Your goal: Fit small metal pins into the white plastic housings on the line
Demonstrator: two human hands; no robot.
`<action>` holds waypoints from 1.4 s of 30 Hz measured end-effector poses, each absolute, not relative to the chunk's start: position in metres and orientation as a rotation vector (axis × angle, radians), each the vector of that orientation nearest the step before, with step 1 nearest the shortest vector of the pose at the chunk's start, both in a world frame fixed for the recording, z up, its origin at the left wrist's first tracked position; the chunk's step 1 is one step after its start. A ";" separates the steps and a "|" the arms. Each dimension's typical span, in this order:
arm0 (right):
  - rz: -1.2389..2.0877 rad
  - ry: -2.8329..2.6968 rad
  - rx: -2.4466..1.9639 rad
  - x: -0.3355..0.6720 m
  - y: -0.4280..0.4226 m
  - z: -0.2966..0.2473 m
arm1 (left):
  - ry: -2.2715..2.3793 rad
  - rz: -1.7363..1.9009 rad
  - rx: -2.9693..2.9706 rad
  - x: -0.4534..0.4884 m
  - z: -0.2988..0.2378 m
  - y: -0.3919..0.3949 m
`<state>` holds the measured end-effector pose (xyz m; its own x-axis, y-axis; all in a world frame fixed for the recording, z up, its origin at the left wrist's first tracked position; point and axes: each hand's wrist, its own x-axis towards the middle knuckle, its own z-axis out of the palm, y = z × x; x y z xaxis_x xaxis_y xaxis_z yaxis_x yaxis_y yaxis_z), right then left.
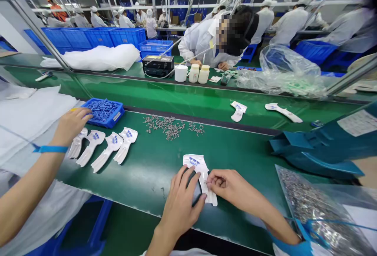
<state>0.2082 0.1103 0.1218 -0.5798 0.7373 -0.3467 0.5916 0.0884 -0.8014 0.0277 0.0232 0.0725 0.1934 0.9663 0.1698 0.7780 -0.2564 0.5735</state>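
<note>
Your white piece point(196, 162) carries a blue print beneath your fingers point(224, 179), against the green bench point(153, 181). At 10 o'clock, a bright blue tray point(118, 116) holds blue parts point(101, 110). At 11 o'clock lie silver parts point(167, 127). At 9 o'clock, a co-worker's wristband point(50, 149) is blue.

Bright, even indoor light; faint shadows; glare on plastic bag point(319, 213); wide-angle bending at edges; top-right corner dark, blurred.

Bare belt point(153, 177) lies open ahead of our left hand point(181, 205), up to the loose metal parts point(167, 127). White pieces point(103, 148) bound the left; teal bag point(312, 150) and plastic bag point(318, 209) crowd our right hand point(232, 187).
</note>
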 end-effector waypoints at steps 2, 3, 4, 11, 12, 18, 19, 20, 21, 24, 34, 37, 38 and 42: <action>1.479 -2.234 -1.376 0.205 0.110 0.121 | 1.642 0.667 2.136 0.028 0.074 0.024; 1.451 -2.258 -1.382 0.204 0.111 0.121 | 1.640 0.642 2.141 0.028 0.075 0.025; 1.418 -2.290 -1.386 0.204 0.113 0.121 | 1.638 0.623 2.143 0.028 0.075 0.025; 1.219 -2.534 -1.389 0.205 0.121 0.131 | 1.647 0.602 2.119 0.029 0.077 0.026; 1.210 -2.559 -1.383 0.205 0.122 0.131 | 1.646 0.606 2.119 0.029 0.077 0.026; 1.119 -2.656 -1.451 0.199 0.125 0.130 | 1.641 0.624 2.126 0.028 0.077 0.027; 1.100 -2.663 -1.479 0.198 0.125 0.130 | 1.641 0.627 2.126 0.028 0.077 0.027; 1.089 -2.667 -1.511 0.196 0.125 0.130 | 1.640 0.631 2.125 0.028 0.077 0.027; 1.082 -2.671 -1.548 0.195 0.124 0.130 | 1.638 0.637 2.124 0.028 0.077 0.027; 1.052 -2.678 -1.675 0.192 0.123 0.129 | 1.634 0.652 2.118 0.028 0.077 0.027; 1.157 -2.718 -1.509 0.196 0.146 0.127 | 1.630 0.666 2.119 0.028 0.078 0.027; 1.004 -2.711 -1.324 0.186 0.170 0.128 | 1.635 0.638 2.115 0.028 0.079 0.026; 0.881 -2.679 -1.323 0.180 0.179 0.126 | 1.637 0.633 2.116 0.028 0.079 0.026; 0.582 -2.567 -1.409 0.157 0.207 0.108 | 1.648 0.650 2.131 0.028 0.077 0.025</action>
<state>0.1573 0.2067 0.1078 -0.5448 0.8371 -0.0492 0.7764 0.4815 -0.4066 0.0278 0.0248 0.0773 0.2103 0.9686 0.1330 0.7986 -0.2486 0.5481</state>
